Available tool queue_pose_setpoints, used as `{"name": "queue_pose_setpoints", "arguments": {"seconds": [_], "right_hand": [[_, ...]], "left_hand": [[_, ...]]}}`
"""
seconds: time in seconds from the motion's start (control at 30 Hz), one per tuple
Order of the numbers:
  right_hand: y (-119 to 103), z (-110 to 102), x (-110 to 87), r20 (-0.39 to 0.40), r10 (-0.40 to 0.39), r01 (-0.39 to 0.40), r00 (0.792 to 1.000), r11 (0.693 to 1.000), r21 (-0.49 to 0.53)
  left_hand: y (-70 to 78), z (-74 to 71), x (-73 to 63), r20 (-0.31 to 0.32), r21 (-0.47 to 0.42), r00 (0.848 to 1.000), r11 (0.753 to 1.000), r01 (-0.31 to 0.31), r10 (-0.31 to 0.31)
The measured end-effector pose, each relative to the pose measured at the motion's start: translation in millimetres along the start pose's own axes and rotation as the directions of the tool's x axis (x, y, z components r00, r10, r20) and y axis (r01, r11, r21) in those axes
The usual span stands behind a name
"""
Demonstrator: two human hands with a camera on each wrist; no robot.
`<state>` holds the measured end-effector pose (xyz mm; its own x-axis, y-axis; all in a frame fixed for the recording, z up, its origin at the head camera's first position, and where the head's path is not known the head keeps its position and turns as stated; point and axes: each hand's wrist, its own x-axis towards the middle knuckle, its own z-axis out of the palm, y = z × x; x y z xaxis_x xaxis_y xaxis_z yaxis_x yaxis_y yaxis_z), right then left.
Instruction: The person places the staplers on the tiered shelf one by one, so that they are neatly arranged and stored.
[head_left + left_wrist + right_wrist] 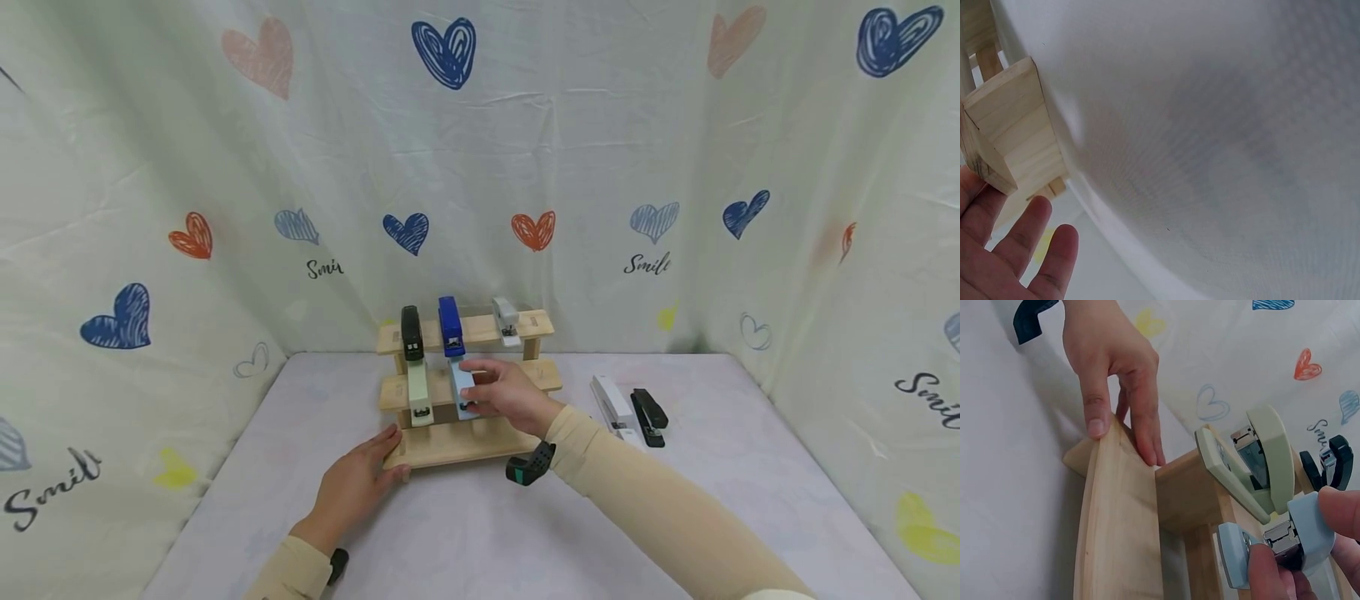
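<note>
A light blue stapler (458, 377) lies on the middle shelf of a three-tier wooden rack (457, 444). My right hand (516, 397) grips it near the front end. In the right wrist view, that hand's thumb and fingers pinch the light blue stapler (1312, 532) from above and below, its mouth parted. Down at the rack's left side, my left hand (358, 482) holds the end of the bottom shelf, thumb on the front edge and fingers over the end. A light green stapler (417, 392) sits just left of the light blue one.
On the top shelf stand a black stapler (411, 333), a dark blue stapler (450, 323) and a grey stapler (506, 319). A white stapler (612, 402) and another black stapler (649, 417) lie on the table right of the rack. A heart-printed curtain (600, 150) hangs behind.
</note>
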<state>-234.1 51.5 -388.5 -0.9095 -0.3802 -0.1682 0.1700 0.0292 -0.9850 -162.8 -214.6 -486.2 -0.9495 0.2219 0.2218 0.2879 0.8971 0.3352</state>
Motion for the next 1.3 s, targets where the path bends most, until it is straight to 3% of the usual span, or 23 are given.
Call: {"name": "queue_pose_setpoints", "arguments": {"seconds": [0.47,0.7,0.9,1.07,1.3], "right_hand": [[2,-3,-1.0,-0.001,-0.014,0.014,1.0,1.0,-0.001],[1,-24,-10.2,0.001,-0.035,0.035,0.999,0.997,-0.07],[-2,-62,-28.4,0.002,-0.044,0.044,0.999,0.984,-0.174],[2,-110,-47.0,-0.022,-0.042,0.036,0.999,0.97,-0.24],[16,-183,-81.2,-0.158,-0.02,-0.033,0.987,0.943,-0.33]], "left_hand": [[1.1,0.3,0.1,0.006,-0.012,1.0,1.0,0.01,-0.01],[-0.2,1.3,-0.4,-0.002,-0.009,1.0,1.0,0.008,-0.008],[-1.1,1.8,-0.8,-0.016,-0.012,1.0,1.0,0.005,-0.005],[-1.5,2.0,-0.6,-0.019,-0.013,1.0,1.0,0.003,-0.003],[0.4,0.5,0.3,-0.012,-0.01,1.0,1.0,0.0,0.0]]}}
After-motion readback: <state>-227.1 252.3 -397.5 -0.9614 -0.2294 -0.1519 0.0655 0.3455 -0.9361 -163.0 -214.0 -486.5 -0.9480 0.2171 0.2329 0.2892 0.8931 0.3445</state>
